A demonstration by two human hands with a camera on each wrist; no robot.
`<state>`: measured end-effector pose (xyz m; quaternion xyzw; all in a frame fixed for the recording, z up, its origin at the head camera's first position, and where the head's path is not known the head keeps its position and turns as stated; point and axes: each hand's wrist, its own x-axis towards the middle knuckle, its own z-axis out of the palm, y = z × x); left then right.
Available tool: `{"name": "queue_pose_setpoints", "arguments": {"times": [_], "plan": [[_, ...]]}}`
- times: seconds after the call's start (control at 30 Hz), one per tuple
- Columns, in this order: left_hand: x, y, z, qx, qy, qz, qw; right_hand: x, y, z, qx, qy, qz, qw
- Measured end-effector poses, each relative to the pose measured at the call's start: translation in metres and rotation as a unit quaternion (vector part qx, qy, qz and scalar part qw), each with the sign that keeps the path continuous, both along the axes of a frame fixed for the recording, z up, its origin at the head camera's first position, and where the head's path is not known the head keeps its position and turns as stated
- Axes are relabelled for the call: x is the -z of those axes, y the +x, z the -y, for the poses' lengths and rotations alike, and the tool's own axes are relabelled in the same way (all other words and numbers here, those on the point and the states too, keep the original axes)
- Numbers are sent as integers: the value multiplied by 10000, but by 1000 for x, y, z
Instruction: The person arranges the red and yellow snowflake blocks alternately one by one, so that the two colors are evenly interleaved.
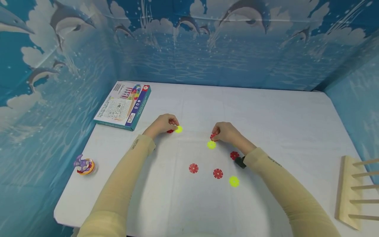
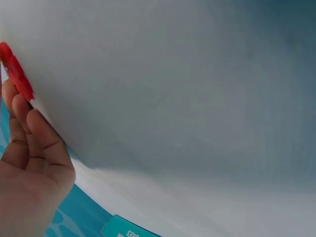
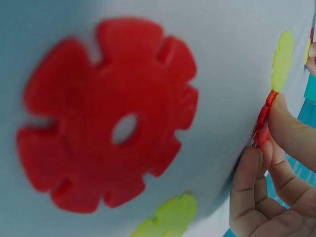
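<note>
My left hand (image 1: 164, 124) pinches a red interlocking disc (image 2: 16, 71) at its fingertips, the thumb hidden in the left wrist view. A yellow interlocking disc (image 1: 179, 129) sits right at that thumb tip, beside the red one. My right hand (image 1: 227, 133) grips another red disc (image 3: 265, 116) on edge between thumb and fingers. Against its upper end, at the thumb tip, is a second yellow disc (image 3: 282, 61). Under the right wrist lies a loose red disc (image 1: 234, 155), partly covered by the black wrist camera (image 1: 240, 162).
Nearer on the white table (image 1: 165, 204) lie two red discs, one to the left (image 1: 193, 168), and a yellow disc (image 1: 234, 181). A printed box (image 1: 122, 105) stands back left, a purple toy (image 1: 84, 164) at the left edge. A wooden peg rack (image 1: 348, 192) is at right.
</note>
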<state>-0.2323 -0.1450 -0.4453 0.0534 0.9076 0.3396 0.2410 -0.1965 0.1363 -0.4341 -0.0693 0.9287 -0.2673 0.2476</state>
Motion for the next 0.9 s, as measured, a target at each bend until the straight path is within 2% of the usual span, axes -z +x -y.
{"name": "queue_pose_setpoints", "arguments": {"times": [0.27, 0.57, 0.9], "plan": [[0, 0, 1, 46, -50, 0, 10000, -2, -2, -5, -19, 78, 167, 9998], [-1, 0, 0, 52, 5, 29, 10000, -9, -11, -9, 168, -118, 274, 9994], [-2, 1, 0, 25, -51, 36, 10000, -10, -24, 32, 380, -729, 234, 9963]]}}
